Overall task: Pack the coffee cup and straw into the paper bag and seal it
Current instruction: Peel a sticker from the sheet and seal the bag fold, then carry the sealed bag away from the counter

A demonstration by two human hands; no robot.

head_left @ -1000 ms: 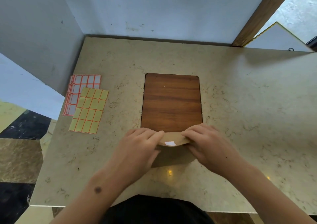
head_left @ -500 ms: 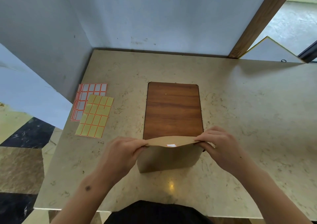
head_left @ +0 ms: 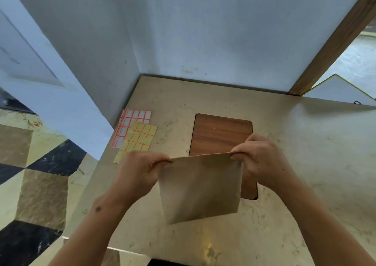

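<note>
- Paper bag (head_left: 200,186) now hangs in the air above the worktop (head_left: 305,164), held up by its top edge; half a second ago its bottom rested on the stone surface, and a second ago it lay low under both hands.
- Left hand (head_left: 138,171) pinches the bag's top left corner, its fingers (head_left: 160,159) clenched on the paper edge.
- Right hand (head_left: 259,160) pinches the top right corner in the same way, fingers (head_left: 237,153) closed on the folded rim.
- Both hands sit higher and farther apart than before, so the top edge is pulled taut and straight between them.
- White sticker seen on the bag's fold in the earlier frames no longer shows; only the plain brown side faces the camera.
- Bag hangs slightly tilted, its lower left corner nearer the viewer, and it covers the near part of the wooden board (head_left: 221,135) that lies flat on the worktop.
- Whether the cup and straw are inside cannot be told.
- Two label sheets, the yellow sheet (head_left: 138,141) overlapping the orange-bordered white sheet (head_left: 132,121), lie at the worktop's left side, unmoved.
- View has tipped upward, taking in more of the pale wall (head_left: 203,31) and the tiled floor (head_left: 30,174) at left.
</note>
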